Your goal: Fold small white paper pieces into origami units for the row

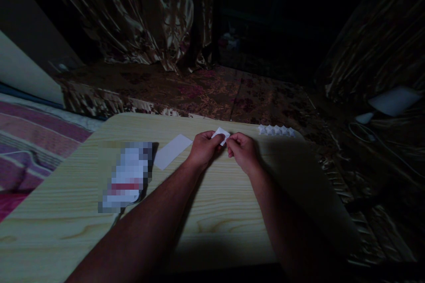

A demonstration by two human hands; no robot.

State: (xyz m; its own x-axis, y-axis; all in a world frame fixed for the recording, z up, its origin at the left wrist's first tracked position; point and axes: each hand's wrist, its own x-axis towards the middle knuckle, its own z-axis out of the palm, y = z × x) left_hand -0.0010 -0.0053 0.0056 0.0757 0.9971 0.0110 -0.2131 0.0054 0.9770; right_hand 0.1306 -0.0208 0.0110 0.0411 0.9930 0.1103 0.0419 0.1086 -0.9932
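Note:
Between both hands, above the far middle of the table, is a small piece of folded white paper [221, 131] with crease lines on it. My left hand [205, 147] is closed on its left side, thumb on top. At the paper's right corner my right hand [243, 148] is closed in a pinch, the fingertips partly hidden. A flat rectangular sheet of white paper [173, 151] lies to the left of my left hand. Toward the far right edge stands a row of several small folded white paper pieces [276, 130].
The light wooden table [229, 212] has rounded far corners. On its left lies a blurred-out object [128, 177], with a cable-like strip below it. Beyond are patterned curtains [166, 9] and a covered ledge [199, 90]. A striped bedspread [29, 141] borders the left; a pale lamp-like object [393, 101] is right.

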